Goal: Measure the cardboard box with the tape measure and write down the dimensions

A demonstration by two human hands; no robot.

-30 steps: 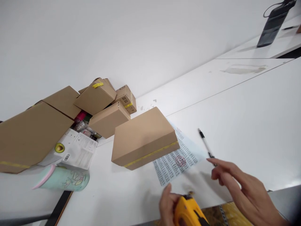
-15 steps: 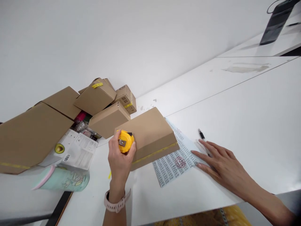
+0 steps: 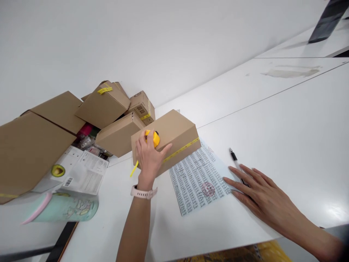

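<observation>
Left grip (image 3: pixel 149 157) curled round yellow plastic tape measure (image 3: pixel 156 139), at left end of brown, oblong cardboard box (image 3: pixel 174 125).
Box's long axis slants away rightward; right grip (image 3: pixel 257 193) spread, farther off. Case-to-box contact unclear from here.

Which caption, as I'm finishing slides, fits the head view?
Left hand holding a tape measure over a cardboard box, right hand across a pen and the edge of a printed sheet.

Tape measure (image 3: pixel 156 139): left hand (image 3: pixel 149 155) is part-covering. Pen (image 3: pixel 234 158): right hand (image 3: pixel 260 194) is part-hiding. Dark container (image 3: pixel 327 22): frame edge is cropping.
</observation>
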